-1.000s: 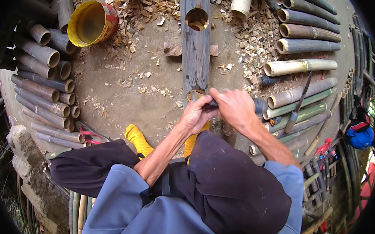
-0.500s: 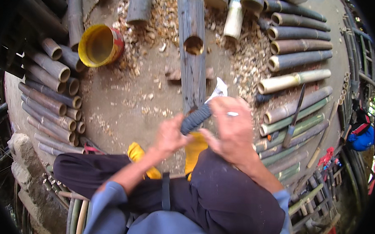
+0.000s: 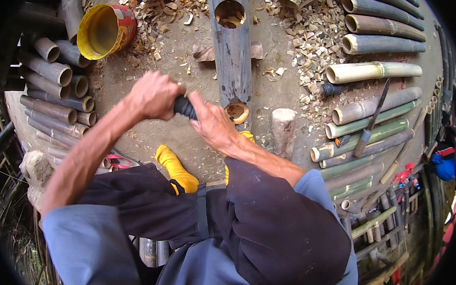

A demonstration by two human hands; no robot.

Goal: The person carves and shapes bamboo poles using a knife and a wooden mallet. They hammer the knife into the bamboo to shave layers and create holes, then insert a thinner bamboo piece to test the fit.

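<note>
Both hands meet over the ground, left of the bamboo in front of me. My left hand [image 3: 157, 95] is closed round one end of a dark ribbed cylinder, like a wrapped handle [image 3: 185, 108]. From the other side, my right hand [image 3: 216, 125] grips the same piece, thumb laid along it. Only a short dark middle part shows between the fists; its ends are hidden. Just right of the hands lies a thick dark bamboo length [image 3: 233, 65] with round holes cut in its upper side. Its near end reaches my feet, in yellow socks [image 3: 179, 168].
A yellow-rimmed bucket [image 3: 121, 31] stands at the far left. Bamboo tubes [image 3: 54, 110] are stacked on the left, and more [image 3: 373, 72] lie in a row on the right, with a long knife [image 3: 372, 119] across them. A short wooden stump [image 3: 283, 132] and wood chips [image 3: 315, 49] are nearby.
Both hands have moved left and away from me with the ribbed cylinder, off the bamboo's near end. The left hand now closes round it. The white piece at its end no longer shows.
</note>
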